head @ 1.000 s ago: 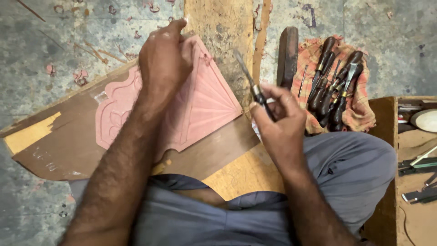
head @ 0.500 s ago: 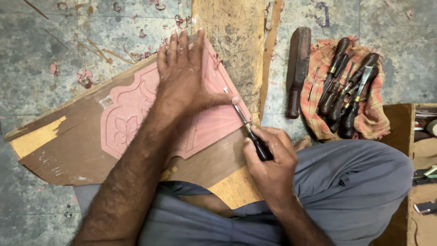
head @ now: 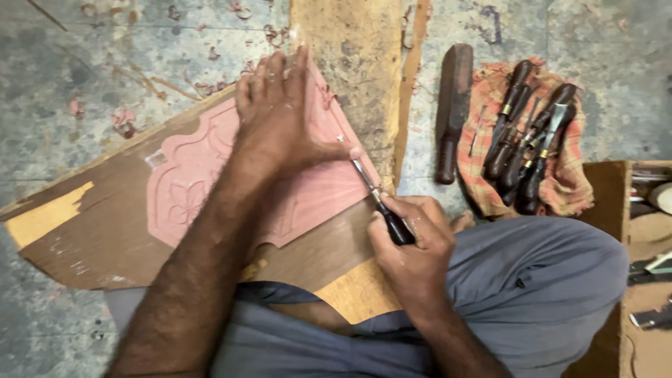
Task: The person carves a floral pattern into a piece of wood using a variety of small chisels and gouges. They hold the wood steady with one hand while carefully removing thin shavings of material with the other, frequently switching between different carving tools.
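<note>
Stained concrete floor [head: 105,49] carries a carved wooden panel [head: 203,189]. Left hand [head: 280,119] presses flat and spread on its pink relief; right hand [head: 413,245] grips a chisel [head: 378,199], tip touching the carving.

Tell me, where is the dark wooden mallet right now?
The mallet lies on the floor in the upper right of the head view, between the rough plank and the checked cloth that holds the chisels.
</note>
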